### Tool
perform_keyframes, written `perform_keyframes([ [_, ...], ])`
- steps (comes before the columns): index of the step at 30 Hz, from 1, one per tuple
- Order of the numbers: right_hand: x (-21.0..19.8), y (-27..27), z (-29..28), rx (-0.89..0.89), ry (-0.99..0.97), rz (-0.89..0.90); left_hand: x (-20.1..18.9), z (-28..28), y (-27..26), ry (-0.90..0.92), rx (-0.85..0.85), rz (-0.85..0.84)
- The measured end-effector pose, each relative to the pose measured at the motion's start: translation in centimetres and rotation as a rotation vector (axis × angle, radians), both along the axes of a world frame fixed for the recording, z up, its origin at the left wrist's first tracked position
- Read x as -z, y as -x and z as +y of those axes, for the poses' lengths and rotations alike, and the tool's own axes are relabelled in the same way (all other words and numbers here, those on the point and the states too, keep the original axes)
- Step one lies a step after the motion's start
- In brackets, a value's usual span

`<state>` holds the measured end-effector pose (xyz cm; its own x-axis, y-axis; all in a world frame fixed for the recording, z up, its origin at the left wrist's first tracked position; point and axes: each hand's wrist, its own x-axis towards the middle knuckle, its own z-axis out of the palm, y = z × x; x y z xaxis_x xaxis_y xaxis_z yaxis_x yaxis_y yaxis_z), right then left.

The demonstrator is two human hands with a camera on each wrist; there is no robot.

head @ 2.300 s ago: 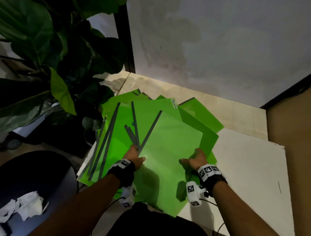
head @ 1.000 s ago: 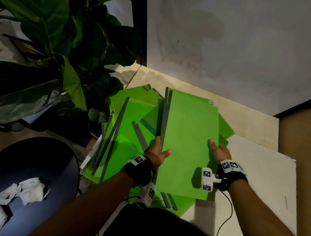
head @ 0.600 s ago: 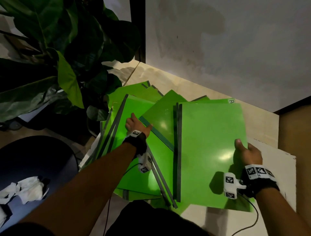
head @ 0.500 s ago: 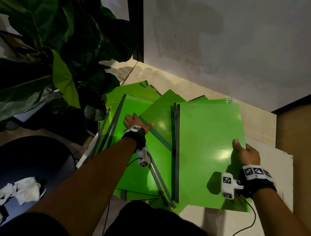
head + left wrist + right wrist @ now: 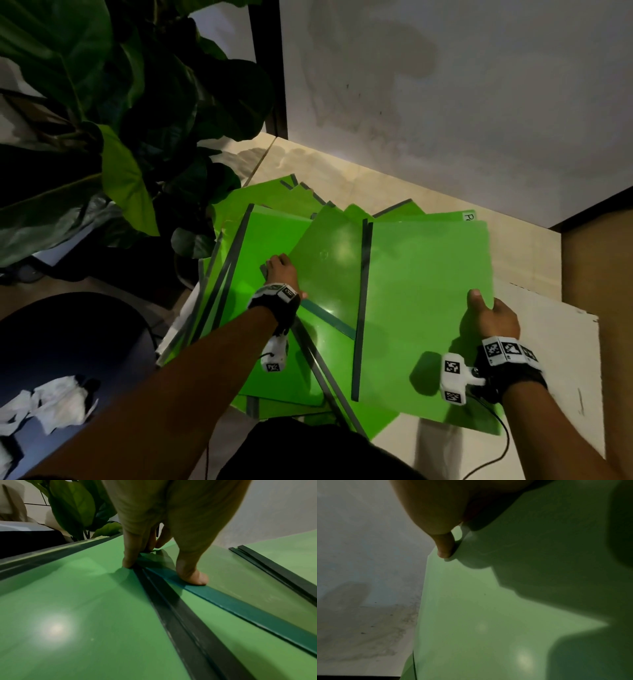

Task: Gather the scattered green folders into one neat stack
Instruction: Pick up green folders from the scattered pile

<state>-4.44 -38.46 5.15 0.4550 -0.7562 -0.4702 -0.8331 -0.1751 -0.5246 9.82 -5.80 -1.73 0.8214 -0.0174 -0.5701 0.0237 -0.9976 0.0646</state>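
Several green folders with dark spines lie fanned over the table in the head view. My right hand (image 5: 481,308) grips the right edge of the top upright folder (image 5: 424,301), thumb on top; the right wrist view shows that thumb (image 5: 444,547) on the folder's (image 5: 488,615) edge, the fingers hidden beneath. My left hand (image 5: 275,269) pinches the near-left corner of a tilted folder (image 5: 325,260) at the middle of the pile. In the left wrist view its thumb (image 5: 190,574) presses on that folder's teal spine (image 5: 240,608) while the fingers (image 5: 128,559) curl under the corner.
A big leafy plant (image 5: 120,137) crowds the table's left side. A white wall (image 5: 445,102) stands close behind. A white board (image 5: 555,359) lies under the folders on the right. A dark round seat with crumpled tissue (image 5: 54,404) sits at lower left.
My right hand carried the top folder rightward and turned it upright. My left hand let go of it, reached forward and took the tilted folder's corner. Little has moved in the last half second.
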Motion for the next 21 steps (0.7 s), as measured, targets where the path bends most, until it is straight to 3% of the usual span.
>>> perform_keyframes([
  [5, -0.1, -0.2, 0.8, -0.020, 0.017, -0.003, -0.5, -0.1, 1.3, 0.024, -0.082, -0.043],
  [8, -0.8, -0.1, 0.9, -0.039, 0.048, -0.007, -0.6, 0.2, 1.5, -0.056, -0.110, 0.031],
  [11, -1.2, 0.2, 0.6, -0.049, 0.050, -0.025, -0.8, 1.0, 0.7, 0.008, -0.109, 0.134],
  [15, -1.8, 0.3, -0.2, -0.019, 0.068, -0.078, -3.2, 2.8, -2.2, 0.380, -0.282, 0.129],
  [21, -2.0, 1.0, -0.7, 0.000, 0.060, -0.131, -4.8, 5.7, -6.0, 1.053, -0.891, -0.183],
])
